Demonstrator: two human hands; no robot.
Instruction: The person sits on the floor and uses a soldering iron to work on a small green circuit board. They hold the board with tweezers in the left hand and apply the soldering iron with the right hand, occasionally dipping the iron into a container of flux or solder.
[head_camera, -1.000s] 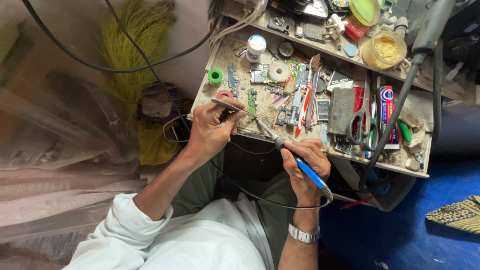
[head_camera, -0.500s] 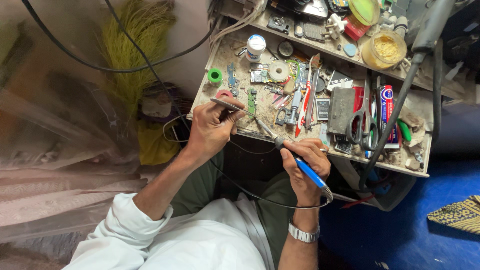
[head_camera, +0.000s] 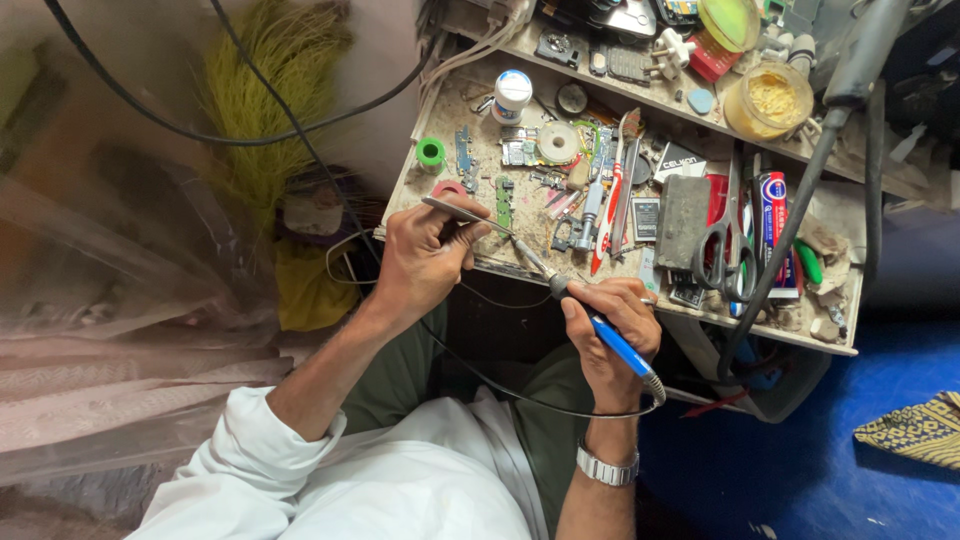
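My left hand (head_camera: 425, 258) grips a pair of metal tweezers (head_camera: 462, 213) whose tips point right, over the front edge of a cluttered workbench (head_camera: 470, 130). My right hand (head_camera: 612, 330) holds a blue-handled soldering iron (head_camera: 600, 325); its metal tip (head_camera: 530, 258) slants up and left to meet the tweezers' tips. Whatever sits between the two tips is too small to make out. A black cord runs from the iron's handle down across my lap. A small green circuit board (head_camera: 503, 200) lies on the bench just beyond the tweezers. I wear a metal wristwatch (head_camera: 607, 467) on the right wrist.
The bench carries scissors (head_camera: 722, 250), a screwdriver (head_camera: 608, 215), a solder reel (head_camera: 557, 142), a green tape roll (head_camera: 431, 152), a white jar (head_camera: 512, 90), a yellow tub (head_camera: 767, 98), phone parts. A black lamp arm (head_camera: 800, 200) crosses it. Plastic sheeting (head_camera: 120, 300) lies left, blue floor (head_camera: 800, 460) right.
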